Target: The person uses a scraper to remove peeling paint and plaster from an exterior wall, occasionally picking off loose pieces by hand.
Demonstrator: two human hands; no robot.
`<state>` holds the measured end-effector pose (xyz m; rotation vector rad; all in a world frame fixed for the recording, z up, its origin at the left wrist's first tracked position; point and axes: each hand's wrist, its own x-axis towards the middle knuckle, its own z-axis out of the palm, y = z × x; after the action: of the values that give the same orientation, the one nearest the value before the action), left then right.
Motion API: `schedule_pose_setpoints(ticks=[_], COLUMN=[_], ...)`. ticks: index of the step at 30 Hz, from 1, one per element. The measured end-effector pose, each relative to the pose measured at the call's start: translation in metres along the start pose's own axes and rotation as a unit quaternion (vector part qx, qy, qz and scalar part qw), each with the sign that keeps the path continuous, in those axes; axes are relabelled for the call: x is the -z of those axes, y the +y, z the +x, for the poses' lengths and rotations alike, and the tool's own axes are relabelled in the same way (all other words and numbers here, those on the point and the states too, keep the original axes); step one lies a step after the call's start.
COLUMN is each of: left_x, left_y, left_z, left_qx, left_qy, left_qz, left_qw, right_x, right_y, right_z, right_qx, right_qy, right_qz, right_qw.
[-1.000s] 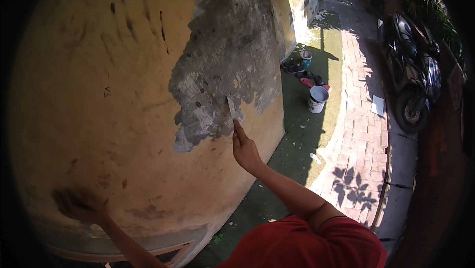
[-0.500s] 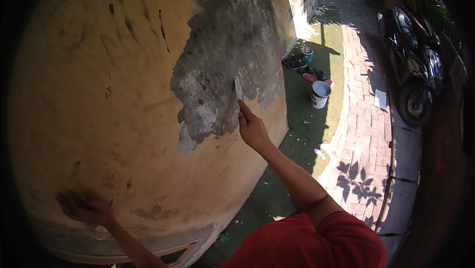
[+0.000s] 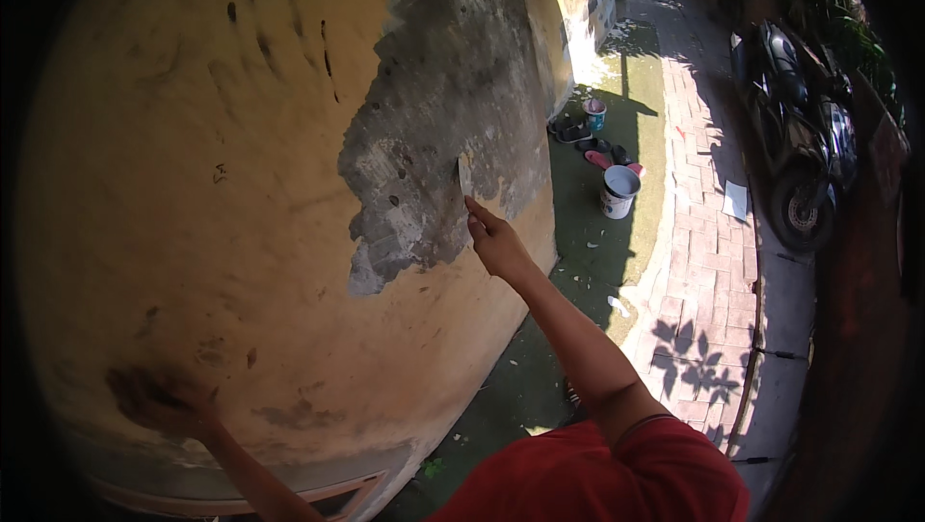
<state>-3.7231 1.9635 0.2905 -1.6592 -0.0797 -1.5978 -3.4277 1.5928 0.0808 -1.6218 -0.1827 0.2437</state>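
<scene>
My right hand [image 3: 499,244] is closed round the handle of a scraper [image 3: 465,178]. Its thin pale blade lies along the wall at the edge of a grey bare patch [image 3: 453,69], beside leftover bits of yellow coating. Yellow-tan paint [image 3: 241,233], with dark smudges and streaks, covers the wall around that patch. Low on the left, in shadow, my left hand [image 3: 159,399] rests against the painted wall with its fingers stretched out and nothing visible in it.
On the green ground right of the wall stand a white bucket [image 3: 620,192] and a smaller teal tub [image 3: 594,115], with several sandals [image 3: 602,148] around them. Pale flakes [image 3: 618,306] lie scattered. Beyond a brick path [image 3: 708,262], a motorcycle [image 3: 805,127] is parked.
The view has shifted slightly, so the wall and buckets sit a little differently in it. The scraper stays at nearly the same spot on the wall; the left hand remains against it.
</scene>
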Motion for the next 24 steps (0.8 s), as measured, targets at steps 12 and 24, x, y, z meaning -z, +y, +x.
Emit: schedule_pose_setpoints(ticks=[12,24], left_x=[-0.003,0.004], left_y=[-0.003,-0.001], left_z=[-0.001,-0.005], left_qx=[0.015,0.036], left_qy=[-0.008,-0.019], left_qz=[-0.008,-0.001], left_qw=[1.0,0.999], right_x=[0.009,-0.008], right_y=[0.021,0.016], right_z=[0.041,-0.006], right_qx=[0.046,0.103], right_qy=[0.111,0.083], right_qz=[-0.025,-0.11], right_qw=[0.992,0.985])
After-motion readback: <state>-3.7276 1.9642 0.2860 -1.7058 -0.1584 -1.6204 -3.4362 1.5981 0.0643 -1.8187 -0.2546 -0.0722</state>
